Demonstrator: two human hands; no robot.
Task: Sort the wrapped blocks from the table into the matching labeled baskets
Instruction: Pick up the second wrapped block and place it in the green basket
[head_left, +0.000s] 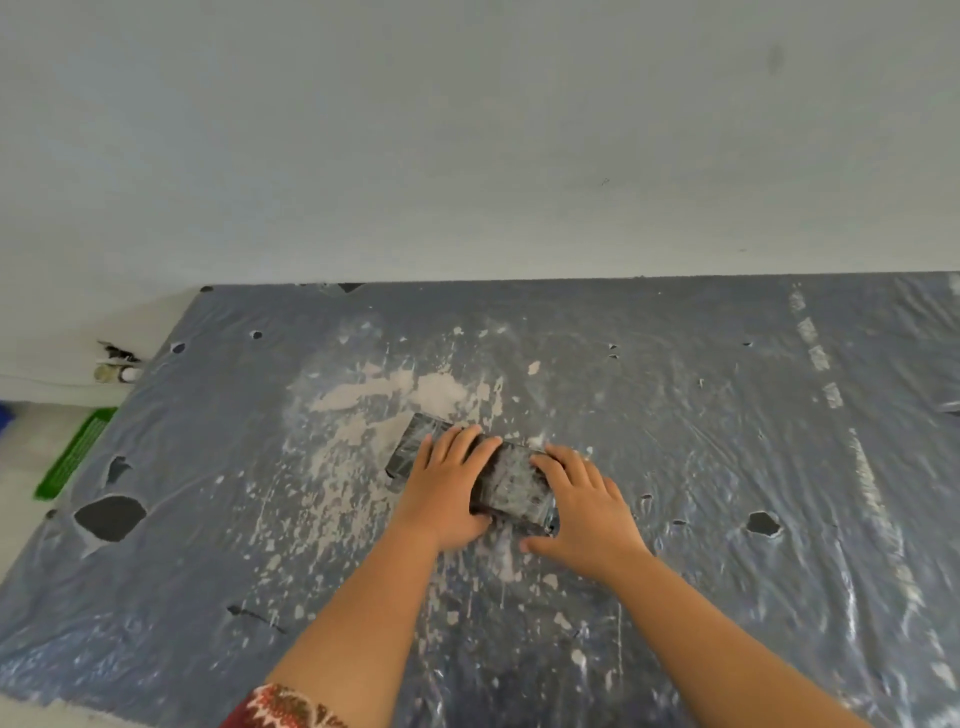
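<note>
A dark block wrapped in clear film (511, 480) lies on the table (727, 467), near its middle. My left hand (449, 493) lies over the block's left part, fingers spread on top, thumb at its near edge. My right hand (587, 506) covers its right end, fingers on top, thumb low on the table side. Both hands touch the block, which still rests on the table. A second wrapped block may lie under my left fingers at the far left (415, 444); I cannot tell if it is separate. No labeled basket is fully in view.
The table is covered with a torn, wrinkled plastic sheet with white paint splashes and holes (111, 517). A plain wall (467, 156) stands right behind it. A green slatted basket (78, 454) sits on the floor past the left edge. Small bottles (117, 373) stand near the wall.
</note>
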